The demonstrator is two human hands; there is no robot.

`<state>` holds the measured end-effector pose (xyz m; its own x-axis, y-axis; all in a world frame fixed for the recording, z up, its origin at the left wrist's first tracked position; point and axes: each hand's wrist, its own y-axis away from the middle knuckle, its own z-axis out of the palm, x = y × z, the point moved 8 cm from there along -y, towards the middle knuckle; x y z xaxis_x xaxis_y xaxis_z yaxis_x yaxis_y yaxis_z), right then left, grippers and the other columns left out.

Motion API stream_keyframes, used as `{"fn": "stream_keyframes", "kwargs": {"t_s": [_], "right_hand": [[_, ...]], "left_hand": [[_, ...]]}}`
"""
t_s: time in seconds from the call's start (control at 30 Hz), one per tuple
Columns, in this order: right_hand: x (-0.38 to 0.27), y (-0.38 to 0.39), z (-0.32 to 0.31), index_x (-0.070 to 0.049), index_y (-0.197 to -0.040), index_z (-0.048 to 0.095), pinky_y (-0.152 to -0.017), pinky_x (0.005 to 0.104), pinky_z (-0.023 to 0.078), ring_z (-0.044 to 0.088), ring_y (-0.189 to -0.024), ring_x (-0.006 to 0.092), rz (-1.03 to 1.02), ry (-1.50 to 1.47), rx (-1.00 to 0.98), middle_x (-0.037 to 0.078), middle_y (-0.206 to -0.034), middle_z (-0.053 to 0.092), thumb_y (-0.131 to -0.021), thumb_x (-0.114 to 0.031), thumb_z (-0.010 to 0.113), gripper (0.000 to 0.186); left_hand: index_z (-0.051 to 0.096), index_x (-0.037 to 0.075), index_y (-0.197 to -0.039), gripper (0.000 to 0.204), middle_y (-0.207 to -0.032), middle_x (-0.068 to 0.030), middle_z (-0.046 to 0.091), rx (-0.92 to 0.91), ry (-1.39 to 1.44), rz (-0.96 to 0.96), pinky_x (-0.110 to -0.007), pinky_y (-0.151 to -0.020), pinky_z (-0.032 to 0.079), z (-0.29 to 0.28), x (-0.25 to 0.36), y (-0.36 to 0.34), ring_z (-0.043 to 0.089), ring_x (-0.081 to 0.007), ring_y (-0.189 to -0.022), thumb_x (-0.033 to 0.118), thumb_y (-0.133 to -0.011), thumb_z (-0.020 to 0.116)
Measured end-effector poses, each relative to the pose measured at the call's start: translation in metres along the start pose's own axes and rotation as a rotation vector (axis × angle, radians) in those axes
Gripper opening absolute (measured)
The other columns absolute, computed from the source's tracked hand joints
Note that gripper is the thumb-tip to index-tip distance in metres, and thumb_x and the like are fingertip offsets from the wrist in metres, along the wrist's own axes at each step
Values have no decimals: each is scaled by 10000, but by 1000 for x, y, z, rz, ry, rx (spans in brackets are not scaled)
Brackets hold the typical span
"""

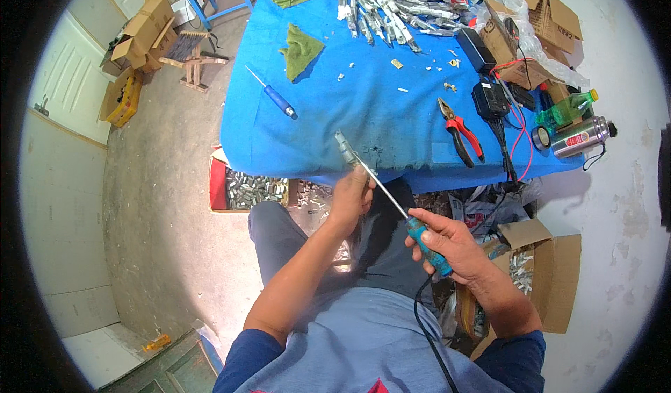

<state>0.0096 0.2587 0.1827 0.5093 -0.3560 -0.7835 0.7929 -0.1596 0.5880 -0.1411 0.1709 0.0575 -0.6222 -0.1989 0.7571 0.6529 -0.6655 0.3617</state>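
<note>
My left hand (349, 201) is closed around the lower end of a slim silvery-grey part (344, 148), which points up over the table's near edge. In my right hand (451, 246) is a soldering iron (428, 243) with a blue-green handle, a long thin metal shaft and a black cord trailing down. Its tip meets or lies just beside the grey part, close to my left fingers; exact contact cannot be made out. A dark stained patch of the blue cloth lies just beyond both hands.
On the blue-covered table (251, 141) lie a blue screwdriver (279, 101), red-handled pliers (461, 134), green cloths (300, 49) and a pile of slim parts (391, 8). A steel flask (583, 138), green bottle (563, 112) and black adapters (489, 99) stand right. Boxes (218, 183) of small pieces sit below.
</note>
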Motion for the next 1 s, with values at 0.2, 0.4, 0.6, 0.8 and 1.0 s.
{"fn": "stream_keyframes", "kwargs": {"t_s": [0.2,0.4,0.6,0.8,1.0], "right_hand": [[-21,1,-3,-44,-1380,499,-470,197,439,584,-623,73,-49,404,77,51,-907,654,-982,-167,538,419],[-25,-1,-5,-62,-1372,520,-540,219,458,539,-603,60,-204,760,126,22,-849,632,-981,-170,538,405],[-33,-5,-10,-53,-1350,535,-520,234,457,552,-577,78,-281,821,114,46,-801,632,-971,-191,549,403],[-27,-15,-22,-22,-1362,499,-450,217,452,592,-565,121,108,129,-38,88,-857,655,-963,-189,533,434],[-18,-16,-21,-1,-1378,469,-439,209,472,634,-627,129,94,81,-94,107,-892,655,-960,-203,533,468]], "left_hand": [[517,95,-841,482,-542,47,352,-3,-18,-16,-237,-402,219,1,3,1,303,-68,-437,558,-967,482],[524,93,-806,481,-541,54,355,73,-52,0,-241,-403,218,0,3,-2,296,-64,-427,544,-969,495],[526,87,-792,478,-538,57,342,104,-96,48,-245,-406,210,0,7,-2,282,-64,-421,530,-971,502],[517,91,-798,492,-539,55,332,-9,-67,-12,-241,-412,206,-8,5,0,279,-67,-429,552,-968,487],[514,105,-816,478,-542,39,347,-67,5,-66,-233,-421,219,-11,2,4,301,-76,-450,555,-973,472]]}}
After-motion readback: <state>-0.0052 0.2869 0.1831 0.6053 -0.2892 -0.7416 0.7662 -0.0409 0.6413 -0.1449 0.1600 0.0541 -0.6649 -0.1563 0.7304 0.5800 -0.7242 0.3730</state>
